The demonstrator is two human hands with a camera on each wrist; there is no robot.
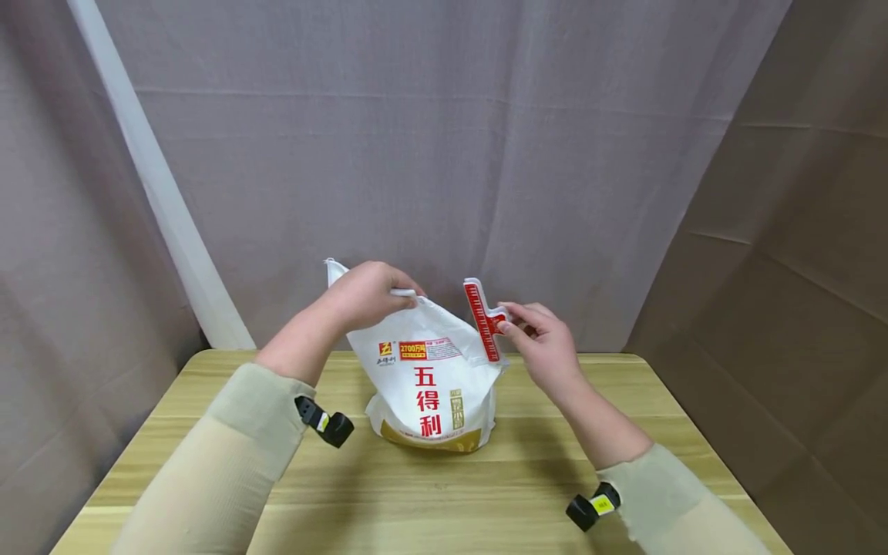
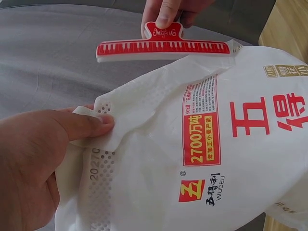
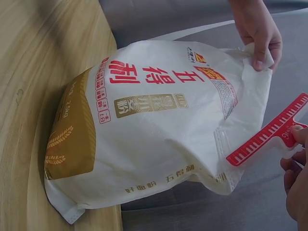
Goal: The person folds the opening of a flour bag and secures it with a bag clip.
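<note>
Grey cloth (image 1: 430, 139) hangs behind a pale wooden table (image 1: 444, 493), with brown cardboard (image 1: 798, 231) closing off the right side. On the table, toward its far edge, stands a white flour bag (image 1: 426, 378) printed with red characters and a gold band at its base (the label reads 2700 in the left wrist view). The bag sits upright with its top bent over and crumpled.

The left hand (image 1: 368, 293) pinches the top left corner of the bag, thumb and fingers curled around the perforated edge; in the left wrist view the thumb (image 2: 82, 126) presses flat on the folded flap. The right hand (image 1: 544, 339) holds a red and white sealing clip (image 1: 483, 320) by its tab, fingertips closed narrowly on it. The long bar of the clip lies against the top right corner of the bag, touching the edge there. Both forearms wear beige sleeves (image 1: 229, 455), each with 1 small black camera (image 1: 326, 422) strapped at the wrist.
</note>
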